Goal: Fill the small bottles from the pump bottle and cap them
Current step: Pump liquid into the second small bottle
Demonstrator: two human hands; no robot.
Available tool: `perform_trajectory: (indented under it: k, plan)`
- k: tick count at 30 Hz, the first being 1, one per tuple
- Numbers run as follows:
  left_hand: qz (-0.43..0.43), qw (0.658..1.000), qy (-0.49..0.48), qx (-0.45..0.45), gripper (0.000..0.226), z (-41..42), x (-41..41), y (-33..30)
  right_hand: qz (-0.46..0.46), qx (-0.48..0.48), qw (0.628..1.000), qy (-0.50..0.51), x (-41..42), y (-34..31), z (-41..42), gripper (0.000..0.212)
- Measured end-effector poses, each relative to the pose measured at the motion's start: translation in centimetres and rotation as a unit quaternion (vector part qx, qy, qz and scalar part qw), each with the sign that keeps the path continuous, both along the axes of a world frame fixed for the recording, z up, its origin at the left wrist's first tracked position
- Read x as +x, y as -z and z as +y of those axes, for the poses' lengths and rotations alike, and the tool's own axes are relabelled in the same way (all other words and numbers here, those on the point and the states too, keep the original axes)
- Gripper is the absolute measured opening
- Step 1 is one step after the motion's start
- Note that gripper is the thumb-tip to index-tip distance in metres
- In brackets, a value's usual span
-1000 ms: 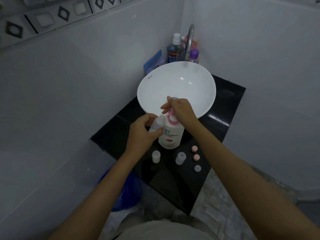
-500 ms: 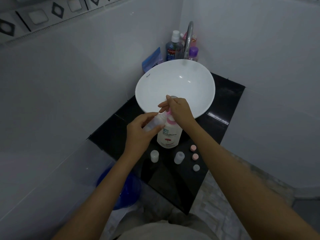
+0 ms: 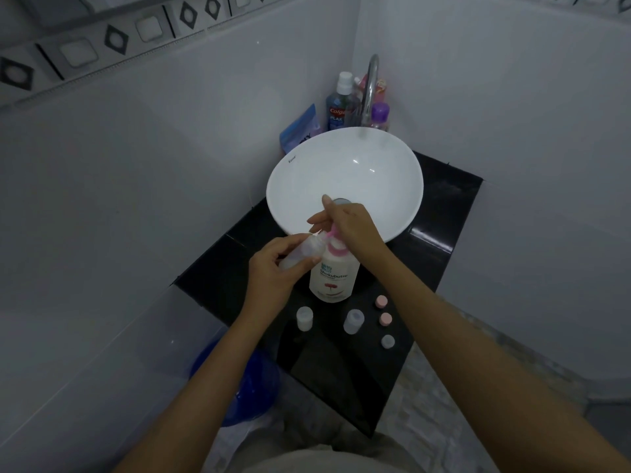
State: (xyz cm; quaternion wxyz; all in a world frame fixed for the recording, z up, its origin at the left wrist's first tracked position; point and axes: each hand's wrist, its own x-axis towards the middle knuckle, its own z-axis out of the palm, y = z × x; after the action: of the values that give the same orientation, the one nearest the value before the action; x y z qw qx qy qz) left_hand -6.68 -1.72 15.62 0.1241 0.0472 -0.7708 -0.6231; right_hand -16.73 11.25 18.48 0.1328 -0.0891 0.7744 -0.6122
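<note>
Left hand (image 3: pixel 273 271) grips small clear plastic bottle (image 3: pixel 302 252) at pink spout — right hand (image 3: pixel 351 227) (fingers curled) presses white pump bottle (image 3: pixel 333 276).

The white pump bottle (image 3: pixel 333 278) carries the word "Shokubutsu" on its front; the small print above and the mark below it are too fine to read. The blue mouthwash bottle (image 3: pixel 338 109) behind the sink shows "Colgate" cut off at the edge and "PLAX" under it. The sink rim (image 3: pixel 292 159) bears a small brand mark, seemingly "Kassa".
</note>
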Motion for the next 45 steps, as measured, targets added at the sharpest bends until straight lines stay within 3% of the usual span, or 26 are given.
perform_trajectory:
  k: [26, 31, 41, 45]
  plan:
    - [-0.015, 1.0, -0.007, 0.007, 0.036, 0.0, -0.1, 0.1, 0.023, 0.048, 0.998, 0.016, -0.3, 2.5, -0.2, 0.047]
    - [-0.001, 1.0, -0.012, 0.005, 0.038, 0.0, -0.3, -0.4, 0.024, -0.008, 1.0, 0.001, -0.4, 1.1, 0.1, 0.046]
    - [-0.03, 0.999, -0.004, 0.019, 0.039, 0.0, -0.2, 0.0, -0.006, 0.0, 1.0, 0.017, 0.0, 2.0, -0.2, 0.045]
    - [-0.01, 1.0, -0.003, 0.02, 0.037, -0.1, -0.4, -0.8, -0.002, -0.04, 0.999, 0.007, 0.1, 0.8, 0.1, 0.044]
